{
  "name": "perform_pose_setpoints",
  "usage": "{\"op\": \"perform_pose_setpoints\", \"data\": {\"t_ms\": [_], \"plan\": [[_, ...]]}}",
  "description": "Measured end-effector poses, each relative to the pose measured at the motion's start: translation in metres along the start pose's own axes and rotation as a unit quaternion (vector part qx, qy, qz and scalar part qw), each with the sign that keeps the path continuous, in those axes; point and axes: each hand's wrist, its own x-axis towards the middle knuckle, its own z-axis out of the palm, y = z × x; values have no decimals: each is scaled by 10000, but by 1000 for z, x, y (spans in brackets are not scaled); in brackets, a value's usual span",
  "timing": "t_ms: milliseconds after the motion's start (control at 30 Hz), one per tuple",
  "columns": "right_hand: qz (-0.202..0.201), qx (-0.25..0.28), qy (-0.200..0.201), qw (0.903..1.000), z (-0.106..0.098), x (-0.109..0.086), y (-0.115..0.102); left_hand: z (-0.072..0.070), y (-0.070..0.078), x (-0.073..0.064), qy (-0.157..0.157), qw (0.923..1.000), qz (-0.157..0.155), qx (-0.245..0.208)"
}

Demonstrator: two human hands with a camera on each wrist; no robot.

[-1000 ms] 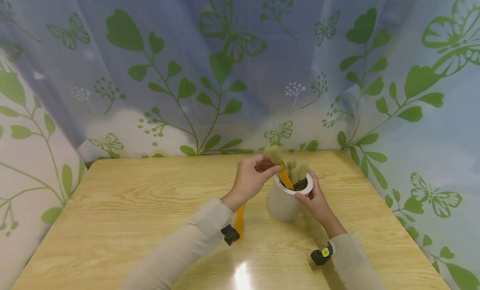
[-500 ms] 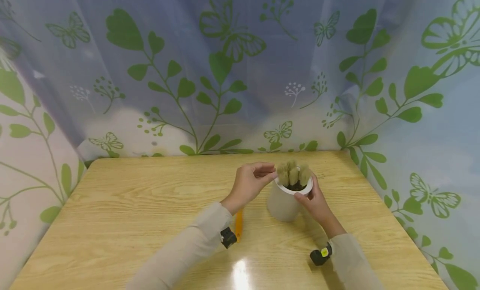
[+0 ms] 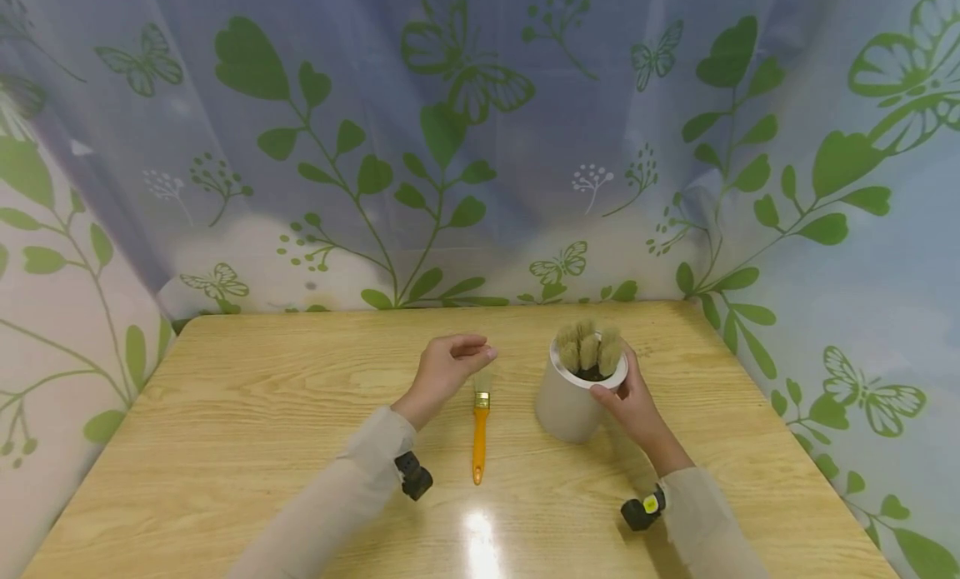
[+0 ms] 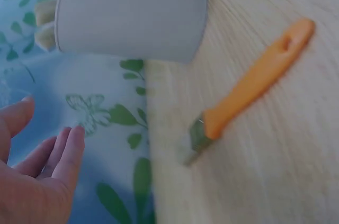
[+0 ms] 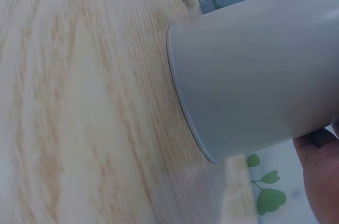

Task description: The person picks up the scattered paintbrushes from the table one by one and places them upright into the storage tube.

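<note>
A pale grey cylindrical pot (image 3: 566, 408) with a white rim stands upright on the table. Inside it are several paintbrushes (image 3: 588, 350), bristles up; their handles are hidden by the wall. My right hand (image 3: 633, 400) grips the pot's rim from the right, thumb over the front edge. In the right wrist view only part of that hand (image 5: 320, 176) shows beside the pot. One paintbrush (image 3: 480, 437) with an orange handle lies on the table left of the pot, bristles away from me. My left hand (image 3: 442, 375) hovers near its bristles, holding nothing, fingers loosely extended in the left wrist view.
The light wooden table (image 3: 262, 446) reaches back to a curtain (image 3: 360, 146) printed with green leaves and butterflies. Similar cloth also hangs at both sides. A bright glare spot marks the table near its front.
My left hand lowered an orange-handled paintbrush into the pot and let go. It then moved left, uncovering the brush on the table. The right hand stayed on the pot.
</note>
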Motion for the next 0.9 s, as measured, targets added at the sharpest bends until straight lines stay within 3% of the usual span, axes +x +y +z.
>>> {"op": "perform_pose_setpoints", "data": {"t_ms": [200, 433, 700, 900], "plan": [[58, 44, -56, 10000, -1, 0, -2, -10, -18, -3, 32, 9987, -418, -302], [98, 61, -43, 9999, 0, -1, 0, -7, -38, -7, -7, 9959, -841, -339], [52, 72, -68, 9999, 1, -1, 2, 7, -59, -7, 281, 9903, -1167, 700], [11, -53, -18, 10000, 0, 0, 4, 19, -61, -4, 585, 9824, -915, 1520]]}}
